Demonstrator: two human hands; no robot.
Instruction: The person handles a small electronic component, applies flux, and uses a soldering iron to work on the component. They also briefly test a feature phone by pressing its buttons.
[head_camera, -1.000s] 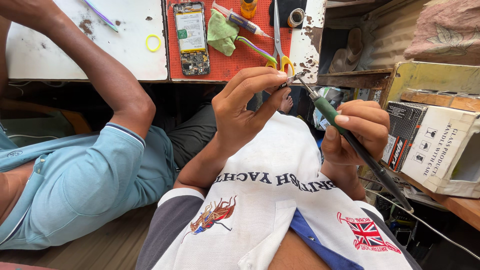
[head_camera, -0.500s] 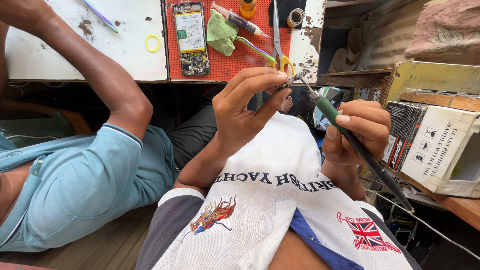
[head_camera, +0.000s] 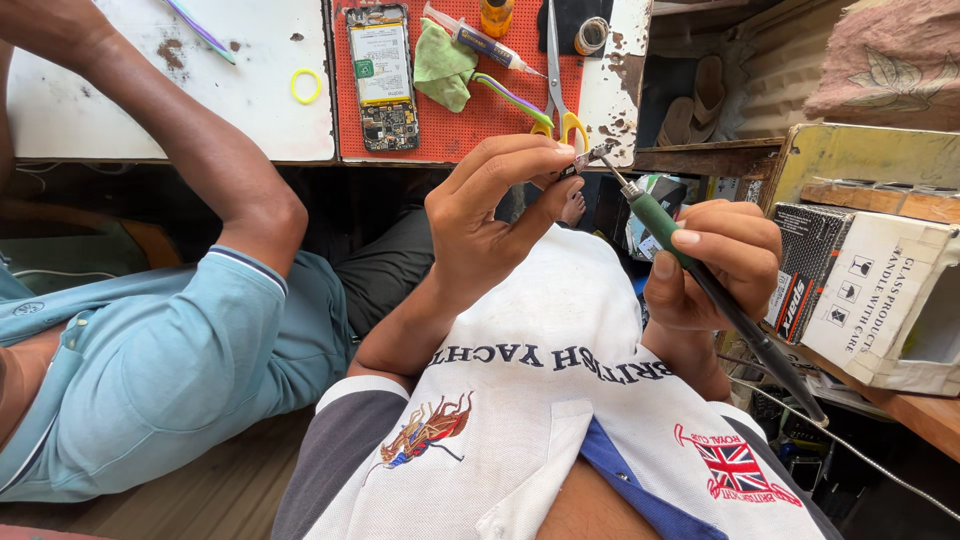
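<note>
The person's left hand (head_camera: 495, 215) is pinching a small dark metal part (head_camera: 588, 158) between thumb and fingertips, fingers closed on it, raised in front of the chest just below the near edge of the white tabletop (head_camera: 150, 100). The right hand (head_camera: 715, 262) is gripping a soldering iron with a green grip and black handle (head_camera: 700, 272), fingers wrapped shut around it, and its thin metal tip is touching the small part. The iron's cable is trailing away to the lower right.

On the tabletop an orange work mat (head_camera: 470, 125) is carrying an opened phone with its circuit board and battery showing (head_camera: 380, 75), a crumpled green cloth (head_camera: 443, 63) just beside it, a syringe (head_camera: 480, 40), and yellow-handled scissors (head_camera: 558, 85) lying near the mat's near edge, close to the left hand. A yellow ring (head_camera: 305, 86) is lying on the white surface.

Another person in a light blue shirt (head_camera: 150, 370) is sitting alongside, an arm reaching up to the tabletop. White cardboard boxes (head_camera: 890, 300) are standing at the right.
</note>
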